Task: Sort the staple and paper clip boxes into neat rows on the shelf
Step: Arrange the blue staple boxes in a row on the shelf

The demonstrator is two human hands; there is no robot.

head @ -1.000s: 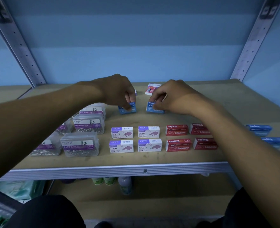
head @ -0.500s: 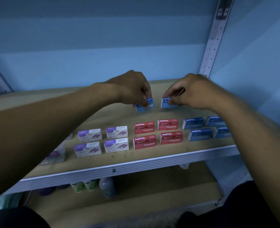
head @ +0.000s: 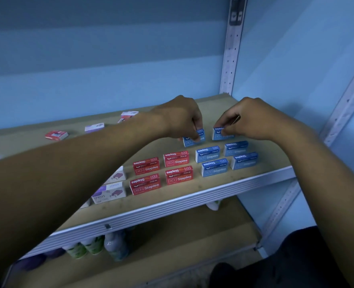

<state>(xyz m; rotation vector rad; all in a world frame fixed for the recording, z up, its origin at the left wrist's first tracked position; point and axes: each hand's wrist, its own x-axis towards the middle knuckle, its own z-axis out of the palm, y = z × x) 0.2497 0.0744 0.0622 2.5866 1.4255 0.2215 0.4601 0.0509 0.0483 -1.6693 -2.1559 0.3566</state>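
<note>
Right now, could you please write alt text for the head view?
Two hands each hold a blue staple box, left hand on the left blue box, right hand on the right blue box, behind four blue boxes beside four red boxes on the shelf.

Shelf [head: 223,190], front to back: two rows of staple boxes [head: 178,176]; behind their right end, two held boxes [head: 208,135] side by side; three loose boxes [head: 94,127] far back left.
</note>
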